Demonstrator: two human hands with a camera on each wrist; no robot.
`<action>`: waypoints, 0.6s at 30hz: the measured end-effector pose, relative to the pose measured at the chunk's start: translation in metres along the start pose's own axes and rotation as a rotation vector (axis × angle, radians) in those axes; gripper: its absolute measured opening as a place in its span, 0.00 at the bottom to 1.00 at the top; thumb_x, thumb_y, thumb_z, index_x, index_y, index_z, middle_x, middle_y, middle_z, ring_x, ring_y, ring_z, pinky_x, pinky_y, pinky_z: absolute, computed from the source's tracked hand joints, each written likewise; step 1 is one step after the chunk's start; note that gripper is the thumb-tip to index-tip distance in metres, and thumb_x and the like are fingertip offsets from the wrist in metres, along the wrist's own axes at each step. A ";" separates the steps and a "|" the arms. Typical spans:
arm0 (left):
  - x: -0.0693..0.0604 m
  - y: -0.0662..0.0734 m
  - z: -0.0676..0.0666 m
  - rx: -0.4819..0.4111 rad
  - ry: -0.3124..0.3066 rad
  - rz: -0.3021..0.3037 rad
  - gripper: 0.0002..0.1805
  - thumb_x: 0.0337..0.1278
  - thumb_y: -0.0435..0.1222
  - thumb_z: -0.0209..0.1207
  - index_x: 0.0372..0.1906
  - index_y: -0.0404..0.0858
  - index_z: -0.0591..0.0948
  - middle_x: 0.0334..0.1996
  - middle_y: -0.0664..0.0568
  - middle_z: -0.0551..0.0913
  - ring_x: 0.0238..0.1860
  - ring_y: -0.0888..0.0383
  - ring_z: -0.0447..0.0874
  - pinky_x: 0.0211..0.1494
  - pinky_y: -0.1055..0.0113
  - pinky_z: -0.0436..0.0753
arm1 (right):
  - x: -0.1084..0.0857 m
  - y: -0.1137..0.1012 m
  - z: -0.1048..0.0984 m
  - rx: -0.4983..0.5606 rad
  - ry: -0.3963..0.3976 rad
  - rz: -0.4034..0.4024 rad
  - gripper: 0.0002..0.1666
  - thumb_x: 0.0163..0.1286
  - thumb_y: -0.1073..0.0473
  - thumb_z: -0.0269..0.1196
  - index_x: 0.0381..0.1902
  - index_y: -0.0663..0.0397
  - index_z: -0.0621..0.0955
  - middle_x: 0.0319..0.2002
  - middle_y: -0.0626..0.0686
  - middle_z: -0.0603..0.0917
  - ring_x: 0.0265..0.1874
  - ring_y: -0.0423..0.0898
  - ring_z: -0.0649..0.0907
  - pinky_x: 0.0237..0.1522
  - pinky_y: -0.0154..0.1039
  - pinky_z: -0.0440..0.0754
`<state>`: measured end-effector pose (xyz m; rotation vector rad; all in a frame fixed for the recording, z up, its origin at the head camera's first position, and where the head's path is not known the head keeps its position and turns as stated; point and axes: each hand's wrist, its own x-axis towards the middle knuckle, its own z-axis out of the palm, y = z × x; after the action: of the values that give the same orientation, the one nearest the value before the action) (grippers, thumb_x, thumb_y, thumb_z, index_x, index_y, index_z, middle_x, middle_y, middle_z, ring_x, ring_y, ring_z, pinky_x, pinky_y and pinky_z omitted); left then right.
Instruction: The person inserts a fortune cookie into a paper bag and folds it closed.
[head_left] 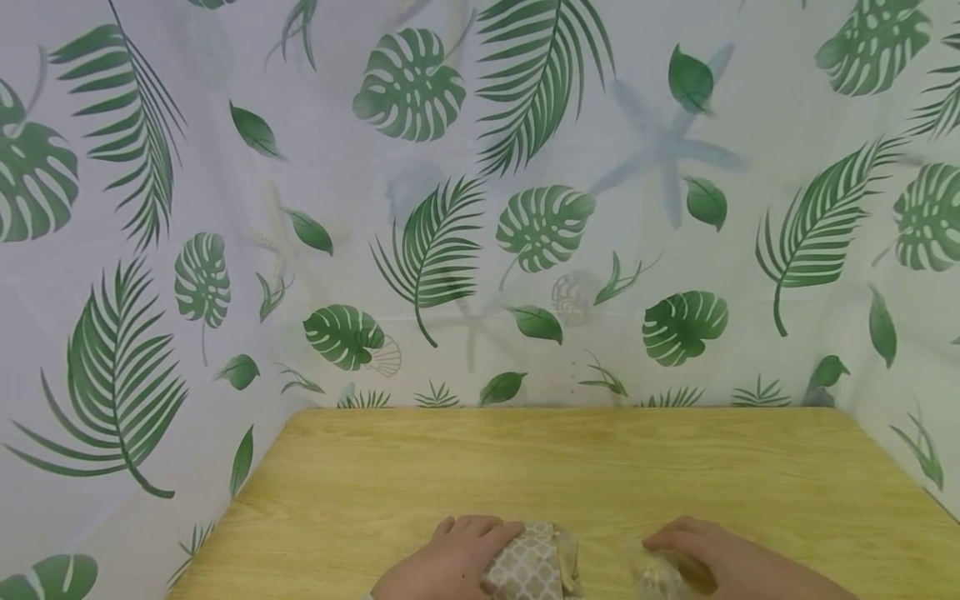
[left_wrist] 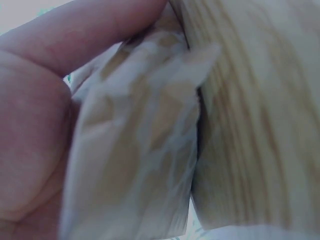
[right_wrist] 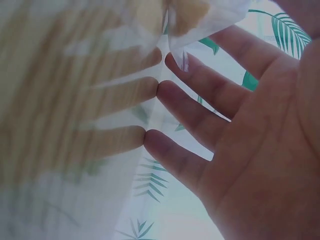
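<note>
My left hand [head_left: 447,562] grips a small paper bag [head_left: 527,565], beige with a white lattice pattern, which lies on its side on the table. The bag's open end faces right and shows a pale yellow inside. In the left wrist view a finger lies along the creased paper bag [left_wrist: 135,145]. Off to the right, my right hand [head_left: 723,560] holds a see-through plastic packet [head_left: 656,577] with something pale yellow in it. In the right wrist view the packet [right_wrist: 210,15] is at the top, and the other fingertips touch the glossy tabletop. What is inside the packet is too blurred to tell.
The wood-grain table [head_left: 555,458] stretches away behind both hands. White curtains [head_left: 465,275] printed with green leaves and pale starfish hang at the back and on both sides.
</note>
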<state>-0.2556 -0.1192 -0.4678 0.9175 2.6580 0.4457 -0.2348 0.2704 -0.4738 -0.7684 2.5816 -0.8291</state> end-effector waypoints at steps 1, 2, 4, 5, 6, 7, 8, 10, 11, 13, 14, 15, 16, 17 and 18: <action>0.000 0.000 0.000 0.000 0.001 0.001 0.51 0.49 0.70 0.65 0.77 0.54 0.64 0.68 0.60 0.70 0.70 0.54 0.64 0.71 0.39 0.62 | 0.001 0.000 0.000 0.011 0.000 0.006 0.35 0.66 0.39 0.69 0.67 0.41 0.76 0.61 0.48 0.74 0.57 0.46 0.76 0.53 0.42 0.79; 0.000 -0.001 0.000 0.003 0.004 0.005 0.51 0.50 0.69 0.65 0.77 0.54 0.64 0.68 0.60 0.70 0.70 0.54 0.64 0.70 0.39 0.62 | 0.001 0.000 -0.001 0.022 -0.001 0.017 0.34 0.66 0.38 0.69 0.66 0.41 0.76 0.60 0.47 0.74 0.57 0.47 0.77 0.52 0.42 0.79; 0.000 -0.001 0.001 0.004 0.006 0.009 0.50 0.50 0.68 0.65 0.77 0.54 0.64 0.68 0.60 0.70 0.70 0.53 0.64 0.70 0.38 0.62 | 0.003 0.001 -0.001 0.038 -0.005 0.039 0.33 0.66 0.38 0.69 0.65 0.41 0.77 0.59 0.47 0.75 0.56 0.48 0.77 0.52 0.43 0.79; 0.000 -0.001 0.001 0.004 0.007 0.010 0.50 0.51 0.68 0.65 0.77 0.54 0.64 0.68 0.61 0.70 0.70 0.53 0.64 0.70 0.38 0.62 | 0.004 0.001 -0.001 0.043 -0.006 0.041 0.32 0.67 0.38 0.68 0.65 0.42 0.77 0.58 0.47 0.75 0.55 0.48 0.77 0.52 0.44 0.79; 0.000 -0.002 0.001 0.004 0.007 0.010 0.50 0.51 0.67 0.66 0.77 0.54 0.64 0.68 0.61 0.70 0.70 0.54 0.64 0.70 0.37 0.62 | 0.004 0.001 -0.001 0.044 -0.005 0.040 0.32 0.68 0.39 0.68 0.65 0.42 0.77 0.58 0.47 0.75 0.55 0.48 0.77 0.52 0.44 0.79; 0.001 -0.002 0.001 0.005 0.007 0.012 0.50 0.51 0.67 0.66 0.77 0.55 0.64 0.68 0.61 0.69 0.70 0.54 0.64 0.70 0.37 0.62 | 0.005 0.001 -0.001 0.043 -0.003 0.040 0.31 0.68 0.39 0.67 0.65 0.42 0.78 0.58 0.47 0.76 0.55 0.47 0.78 0.52 0.43 0.79; 0.001 -0.002 0.001 0.006 0.008 0.014 0.50 0.51 0.67 0.66 0.77 0.55 0.63 0.68 0.61 0.69 0.70 0.54 0.64 0.70 0.37 0.62 | 0.004 0.001 -0.001 0.040 -0.001 0.043 0.31 0.68 0.38 0.67 0.64 0.42 0.78 0.57 0.46 0.76 0.54 0.46 0.78 0.52 0.43 0.79; 0.001 -0.003 0.001 0.001 0.007 0.014 0.51 0.50 0.68 0.66 0.77 0.55 0.63 0.68 0.61 0.69 0.70 0.54 0.64 0.70 0.37 0.62 | 0.005 0.001 0.000 0.022 0.009 0.042 0.31 0.68 0.37 0.66 0.64 0.42 0.78 0.56 0.45 0.76 0.53 0.44 0.78 0.52 0.42 0.79; 0.001 -0.003 0.002 0.000 0.007 0.016 0.52 0.49 0.68 0.66 0.77 0.54 0.63 0.68 0.61 0.69 0.70 0.53 0.64 0.70 0.37 0.62 | 0.005 0.002 0.000 0.010 0.018 0.032 0.31 0.68 0.37 0.66 0.64 0.43 0.78 0.56 0.45 0.77 0.53 0.43 0.78 0.52 0.42 0.79; 0.001 -0.004 0.002 -0.001 0.009 0.021 0.52 0.49 0.69 0.66 0.77 0.54 0.63 0.68 0.60 0.69 0.70 0.53 0.64 0.70 0.37 0.62 | 0.005 0.001 0.001 0.002 0.028 0.036 0.31 0.68 0.36 0.66 0.63 0.42 0.79 0.54 0.43 0.77 0.52 0.42 0.78 0.52 0.42 0.79; 0.002 -0.004 0.002 -0.001 0.011 0.023 0.52 0.49 0.69 0.65 0.77 0.54 0.63 0.68 0.60 0.69 0.70 0.53 0.64 0.70 0.37 0.62 | 0.005 0.001 0.001 -0.003 0.033 0.035 0.32 0.67 0.35 0.66 0.63 0.42 0.79 0.54 0.43 0.77 0.52 0.41 0.78 0.52 0.42 0.79; 0.002 -0.004 0.003 -0.003 0.012 0.024 0.53 0.49 0.70 0.65 0.78 0.53 0.63 0.68 0.60 0.69 0.70 0.53 0.64 0.70 0.37 0.62 | 0.006 0.001 0.001 -0.010 0.038 0.030 0.32 0.67 0.35 0.66 0.63 0.43 0.79 0.53 0.43 0.78 0.51 0.40 0.78 0.52 0.41 0.79; 0.002 -0.005 0.003 -0.002 0.013 0.025 0.52 0.49 0.70 0.65 0.77 0.53 0.63 0.68 0.60 0.69 0.70 0.53 0.64 0.70 0.37 0.63 | 0.006 0.000 0.000 -0.014 0.041 0.021 0.32 0.67 0.35 0.66 0.63 0.43 0.79 0.53 0.43 0.78 0.51 0.39 0.78 0.52 0.42 0.79; 0.002 -0.005 0.003 -0.003 0.013 0.025 0.52 0.49 0.70 0.65 0.77 0.53 0.63 0.68 0.60 0.69 0.70 0.53 0.64 0.70 0.37 0.63 | 0.006 0.000 0.000 -0.016 0.042 0.014 0.32 0.68 0.36 0.66 0.63 0.44 0.79 0.53 0.43 0.78 0.51 0.39 0.78 0.52 0.42 0.79; 0.002 -0.005 0.003 -0.004 0.013 0.025 0.52 0.49 0.69 0.65 0.77 0.53 0.63 0.68 0.60 0.69 0.70 0.53 0.64 0.70 0.37 0.62 | 0.006 0.000 0.000 -0.016 0.042 0.012 0.32 0.68 0.36 0.65 0.63 0.44 0.79 0.53 0.43 0.78 0.51 0.39 0.78 0.52 0.42 0.79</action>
<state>-0.2584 -0.1210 -0.4728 0.9505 2.6595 0.4639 -0.2395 0.2669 -0.4745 -0.7478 2.6300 -0.8299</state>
